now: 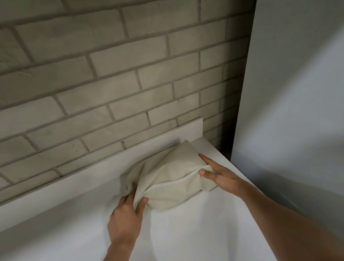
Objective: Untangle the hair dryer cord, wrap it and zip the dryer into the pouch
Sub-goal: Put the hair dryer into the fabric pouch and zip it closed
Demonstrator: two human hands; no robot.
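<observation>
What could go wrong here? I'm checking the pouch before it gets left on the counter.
The pouch sits near the counter's right edge, so a push from the left hand might slide it off. Its left end looks bunched in that grip, so cloth could snag the zip. The right hand only rests on it.

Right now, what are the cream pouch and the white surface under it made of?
Cream pouch: soft woven cloth, likely cotton or canvas; it creases and bunches under both hands. White surface: smooth, matte, rigid, probably laminate or painted board; hard to tell which.
</observation>
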